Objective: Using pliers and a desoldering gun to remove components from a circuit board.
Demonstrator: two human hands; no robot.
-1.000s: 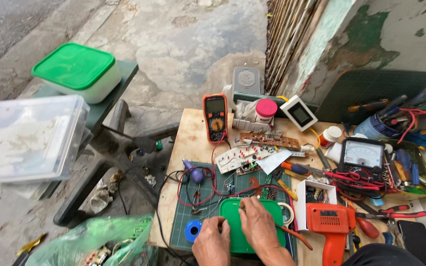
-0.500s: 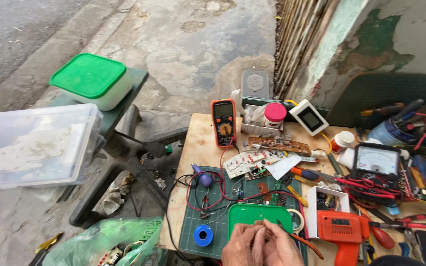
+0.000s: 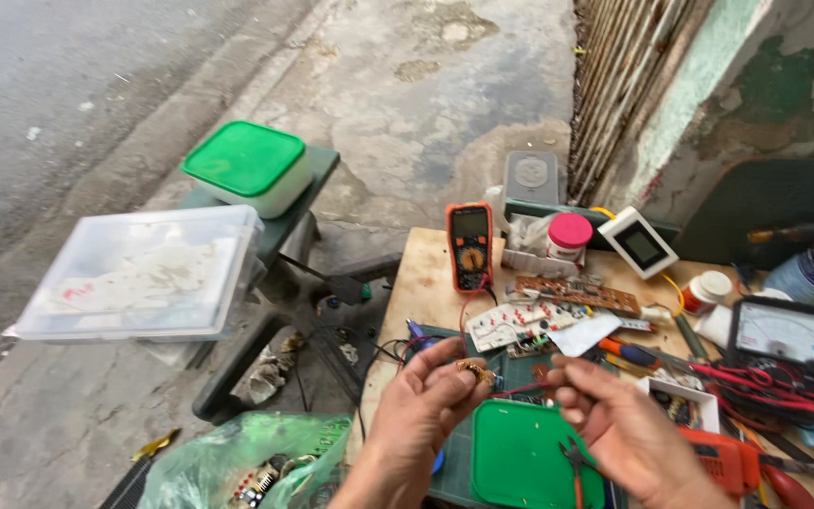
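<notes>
My left hand (image 3: 423, 399) is raised over the workbench and pinches a small brown electronic part (image 3: 476, 371) with thin wires between thumb and fingertips. My right hand (image 3: 620, 429) is close beside it, fingers curled around a thin red wire (image 3: 528, 388) that leads to the part. Below both hands lies a green plastic lid (image 3: 520, 460) on a dark cutting mat. Small orange-handled cutters (image 3: 576, 464) rest on the lid, under my right hand.
On the wooden bench (image 3: 423, 273) are an orange multimeter (image 3: 469, 247), circuit boards (image 3: 544, 316), a red-capped jar (image 3: 568, 238), an analogue meter (image 3: 780, 335) and an orange drill (image 3: 732, 459). At left, a clear bin (image 3: 143, 273) and a green-lidded box (image 3: 249, 166) rest on a stool. A green bag (image 3: 242, 462) sits below.
Both hands have lifted off the green lid and come up with the small part and red wire. The camera has tilted up and moved closer to the bench.
</notes>
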